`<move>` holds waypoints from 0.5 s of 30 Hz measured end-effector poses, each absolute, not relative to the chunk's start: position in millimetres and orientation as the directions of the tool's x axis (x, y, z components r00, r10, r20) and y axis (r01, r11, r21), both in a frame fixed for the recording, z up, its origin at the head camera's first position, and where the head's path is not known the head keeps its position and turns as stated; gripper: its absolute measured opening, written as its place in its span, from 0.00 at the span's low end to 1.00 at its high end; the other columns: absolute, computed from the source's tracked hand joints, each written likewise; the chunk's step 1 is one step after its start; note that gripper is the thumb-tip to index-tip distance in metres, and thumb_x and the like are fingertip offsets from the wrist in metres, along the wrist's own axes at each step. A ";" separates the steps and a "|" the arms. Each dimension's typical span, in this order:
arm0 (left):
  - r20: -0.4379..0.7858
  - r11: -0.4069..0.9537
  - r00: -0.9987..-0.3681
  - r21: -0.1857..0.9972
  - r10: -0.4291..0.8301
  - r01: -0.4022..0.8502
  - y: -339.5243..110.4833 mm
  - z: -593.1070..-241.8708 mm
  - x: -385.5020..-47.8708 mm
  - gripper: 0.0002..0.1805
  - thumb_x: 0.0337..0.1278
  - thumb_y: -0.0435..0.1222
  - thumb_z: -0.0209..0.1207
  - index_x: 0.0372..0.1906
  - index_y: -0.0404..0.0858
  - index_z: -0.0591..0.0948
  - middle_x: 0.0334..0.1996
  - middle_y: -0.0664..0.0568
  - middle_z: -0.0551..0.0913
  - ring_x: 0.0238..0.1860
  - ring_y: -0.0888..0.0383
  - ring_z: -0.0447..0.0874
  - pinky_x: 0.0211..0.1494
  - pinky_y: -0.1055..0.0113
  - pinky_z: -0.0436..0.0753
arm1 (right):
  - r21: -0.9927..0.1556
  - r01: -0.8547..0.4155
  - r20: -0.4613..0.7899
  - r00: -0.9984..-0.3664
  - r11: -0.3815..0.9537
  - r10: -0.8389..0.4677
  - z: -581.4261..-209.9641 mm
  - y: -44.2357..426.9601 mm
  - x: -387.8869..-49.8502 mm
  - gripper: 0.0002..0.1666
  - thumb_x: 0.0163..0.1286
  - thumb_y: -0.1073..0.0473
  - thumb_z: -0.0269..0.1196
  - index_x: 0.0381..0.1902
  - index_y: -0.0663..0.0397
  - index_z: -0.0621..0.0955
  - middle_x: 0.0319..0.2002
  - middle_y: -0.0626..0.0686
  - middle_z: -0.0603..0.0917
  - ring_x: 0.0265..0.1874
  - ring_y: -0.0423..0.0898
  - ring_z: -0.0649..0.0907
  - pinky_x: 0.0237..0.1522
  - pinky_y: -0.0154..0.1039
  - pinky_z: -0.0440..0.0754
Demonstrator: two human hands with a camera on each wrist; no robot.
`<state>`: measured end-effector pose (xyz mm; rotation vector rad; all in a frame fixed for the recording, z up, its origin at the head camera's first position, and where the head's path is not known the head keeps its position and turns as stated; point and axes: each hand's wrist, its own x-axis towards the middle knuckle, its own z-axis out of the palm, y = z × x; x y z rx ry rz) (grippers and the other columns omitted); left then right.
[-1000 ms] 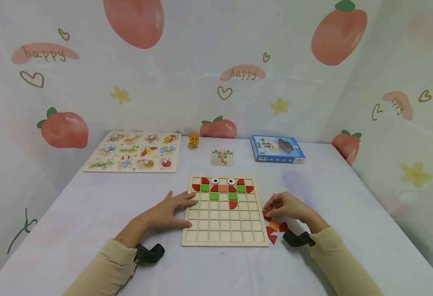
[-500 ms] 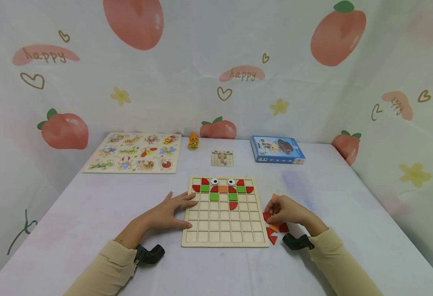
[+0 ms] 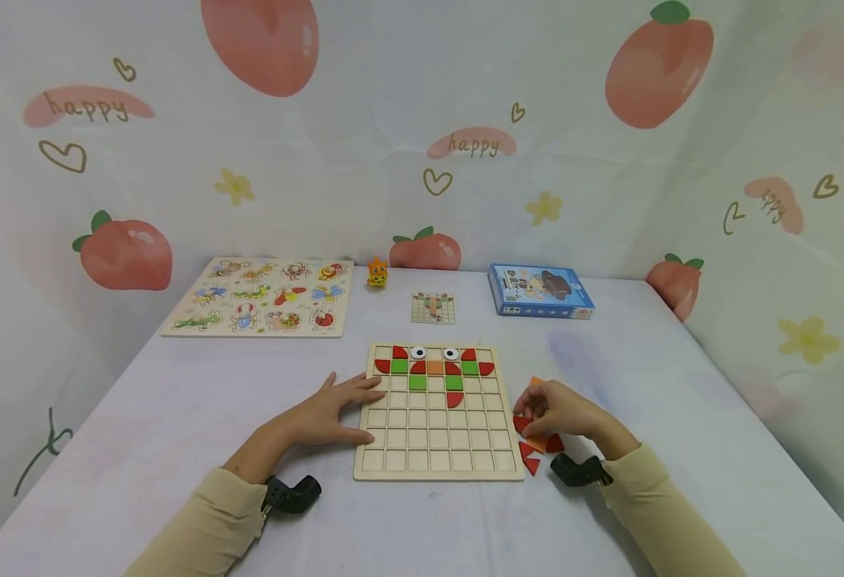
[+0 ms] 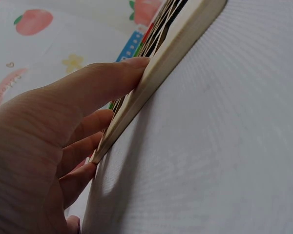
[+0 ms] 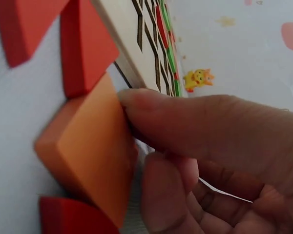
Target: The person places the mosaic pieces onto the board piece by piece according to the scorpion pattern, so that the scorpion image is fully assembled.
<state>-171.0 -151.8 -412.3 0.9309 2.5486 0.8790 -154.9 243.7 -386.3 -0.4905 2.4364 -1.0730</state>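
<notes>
A wooden grid board (image 3: 417,440) lies mid-table, with red, green and orange pieces and two eye pieces in its upper rows. My left hand (image 3: 331,413) rests on its left edge, thumb and fingers spread; the left wrist view shows the thumb (image 4: 107,80) on the rim. My right hand (image 3: 562,410) is bent over loose pieces at the board's right side. In the right wrist view its thumb tip is beside an orange square (image 5: 95,156), with a red piece (image 5: 88,48) next to that. Whether the fingertips pinch a piece is unclear.
Behind the board lie a small pattern card (image 3: 433,308), a blue box (image 3: 541,291) and an orange-yellow figurine (image 3: 377,273). An insect puzzle board (image 3: 263,296) lies at the back left. More red pieces (image 3: 530,458) are near the board's lower right corner.
My right hand has shifted slightly toward me, and its fingertips now partly cover the orange square. The red piece by them sits slightly lower. The left hand has not moved.
</notes>
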 end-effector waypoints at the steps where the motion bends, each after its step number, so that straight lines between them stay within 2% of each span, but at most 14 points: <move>1: -0.058 0.606 -0.750 0.633 0.658 0.482 -151.8 -412.1 -170.9 0.39 0.46 0.55 0.65 0.64 0.44 0.71 0.72 0.52 0.58 0.75 0.48 0.46 0.72 0.39 0.31 | -0.747 -0.137 -0.253 -0.846 0.650 -0.469 -385.8 243.3 -155.4 0.13 0.53 0.65 0.69 0.35 0.65 0.80 0.24 0.50 0.76 0.24 0.41 0.73 0.24 0.30 0.75; 6: -0.060 0.604 -0.751 0.639 0.657 0.477 -151.6 -411.5 -170.6 0.39 0.45 0.55 0.65 0.64 0.44 0.71 0.72 0.52 0.58 0.75 0.49 0.46 0.72 0.39 0.31 | -0.731 -0.113 -0.270 -0.858 0.673 -0.437 -382.9 245.9 -161.3 0.10 0.56 0.62 0.67 0.33 0.64 0.81 0.25 0.50 0.80 0.24 0.43 0.75 0.27 0.31 0.77; 15: -0.060 0.602 -0.750 0.641 0.658 0.476 -152.1 -411.3 -170.5 0.39 0.45 0.55 0.65 0.65 0.44 0.70 0.72 0.52 0.58 0.74 0.48 0.46 0.72 0.40 0.31 | -0.854 -0.012 -0.247 -0.871 0.521 -0.425 -374.0 231.9 -178.0 0.15 0.62 0.57 0.64 0.39 0.66 0.79 0.27 0.49 0.83 0.24 0.43 0.80 0.28 0.36 0.81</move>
